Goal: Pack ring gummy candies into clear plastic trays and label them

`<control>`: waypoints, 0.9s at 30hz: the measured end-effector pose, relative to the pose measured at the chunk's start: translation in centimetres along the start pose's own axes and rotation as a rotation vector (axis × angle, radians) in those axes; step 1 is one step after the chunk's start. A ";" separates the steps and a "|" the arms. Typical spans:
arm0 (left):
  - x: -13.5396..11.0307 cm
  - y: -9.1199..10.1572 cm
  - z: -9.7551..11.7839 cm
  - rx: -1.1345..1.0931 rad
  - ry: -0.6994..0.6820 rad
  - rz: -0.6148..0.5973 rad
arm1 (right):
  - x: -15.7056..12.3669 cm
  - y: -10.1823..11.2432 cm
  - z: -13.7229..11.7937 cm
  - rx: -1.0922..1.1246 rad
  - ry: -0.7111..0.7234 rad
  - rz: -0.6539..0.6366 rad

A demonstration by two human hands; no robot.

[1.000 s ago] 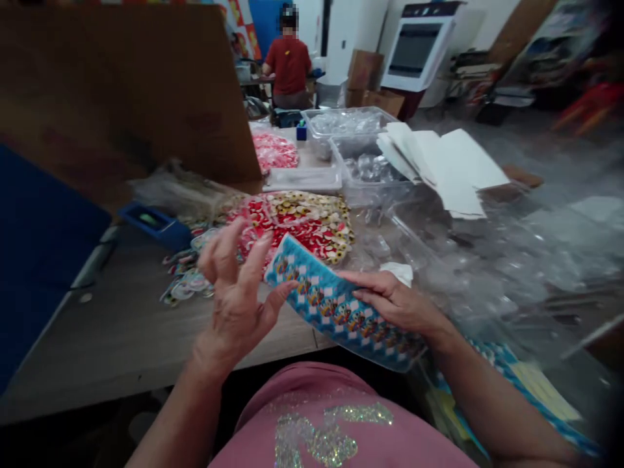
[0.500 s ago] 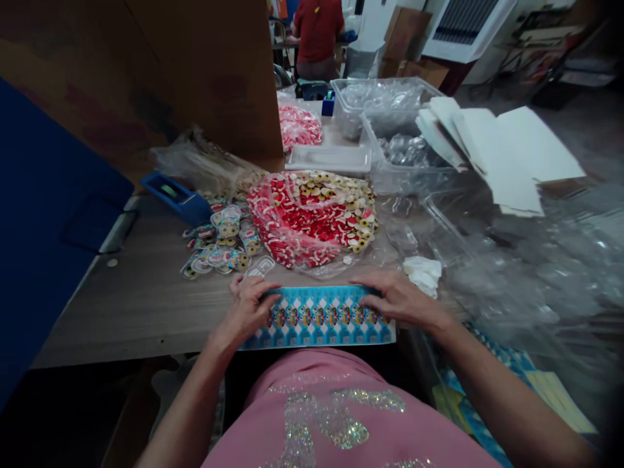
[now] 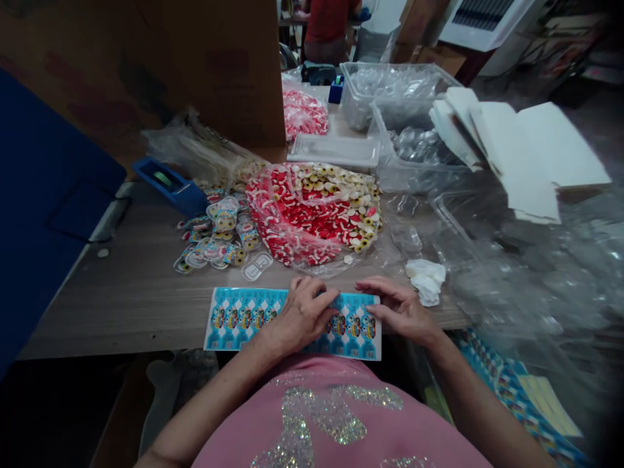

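Observation:
A long blue sheet of printed stickers (image 3: 244,318) with repeated cartoon figures lies along the table's front edge, close to my body. My left hand (image 3: 307,309) rests across the middle of the sheet, fingers bent and thumb apart, covering some of the figures. Near the sheet's right end is my right hand (image 3: 402,309), thumb and forefinger spread with the thumb tip over the sheet's edge. Beyond the hands sits an open plastic bag of red, white and yellow small pieces (image 3: 312,214). Left of that bag lies a pile of small clear packs with printed cards (image 3: 217,240).
A blue tape dispenser (image 3: 170,185) stands at the left by a cardboard box (image 3: 195,78). Clear plastic bins (image 3: 419,175) and white cards (image 3: 517,149) are at the back right. Crumpled tissue (image 3: 427,281) lies by my right hand. Someone in red (image 3: 326,32) is in the background.
The sticker sheet has shifted left. My left hand has moved right, from the sheet's left end onto its middle. My right hand stays at the right end.

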State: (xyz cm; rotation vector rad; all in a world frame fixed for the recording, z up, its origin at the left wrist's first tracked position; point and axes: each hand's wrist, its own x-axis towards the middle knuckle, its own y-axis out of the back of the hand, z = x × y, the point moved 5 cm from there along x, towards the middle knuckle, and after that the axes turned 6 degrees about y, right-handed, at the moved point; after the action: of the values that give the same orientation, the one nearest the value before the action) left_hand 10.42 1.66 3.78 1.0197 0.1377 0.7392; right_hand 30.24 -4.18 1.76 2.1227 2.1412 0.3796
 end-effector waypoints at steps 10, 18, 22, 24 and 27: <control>-0.7 0.4 -0.6 -0.158 0.035 0.111 | -2.8 -0.3 2.6 0.435 -0.322 0.150; -0.9 0.6 -0.3 -0.163 0.065 0.100 | -2.7 0.2 1.7 0.523 -0.224 0.179; -0.7 0.6 0.1 -0.159 0.066 0.102 | -3.0 0.1 2.0 0.543 -0.243 0.190; -0.6 0.7 0.3 -0.159 0.069 0.093 | -2.9 -0.2 2.1 0.548 -0.255 0.193; -0.4 0.7 0.7 -0.163 0.054 0.080 | -2.8 -0.5 2.0 0.508 -0.270 0.201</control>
State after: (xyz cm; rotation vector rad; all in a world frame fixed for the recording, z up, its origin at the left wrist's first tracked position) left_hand 10.05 1.16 4.62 0.8540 0.0826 0.8373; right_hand 30.25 -6.72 -0.54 2.4724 2.0254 -0.4679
